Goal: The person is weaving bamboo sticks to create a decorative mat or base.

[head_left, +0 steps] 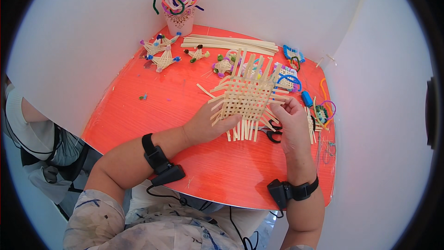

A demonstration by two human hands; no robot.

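Note:
A pale woven mat of flat straw strips (247, 95) lies tilted on the red table (152, 106), loose ends sticking out on all sides. My left hand (208, 122) holds its lower left edge, fingers tucked under the weave. Its right edge is pinched by my right hand (289, 118) between thumb and fingers. Black scissors (273, 133) lie on the table just below the mat, between my two hands. A black band sits on each wrist.
A bundle of long straw strips (231, 43) lies at the back. A white cup of coloured pipe cleaners (179, 7) stands in the far corner. Small woven figures (162, 55) and pipe-cleaner pieces (319, 106) are scattered left and right. White walls enclose the table.

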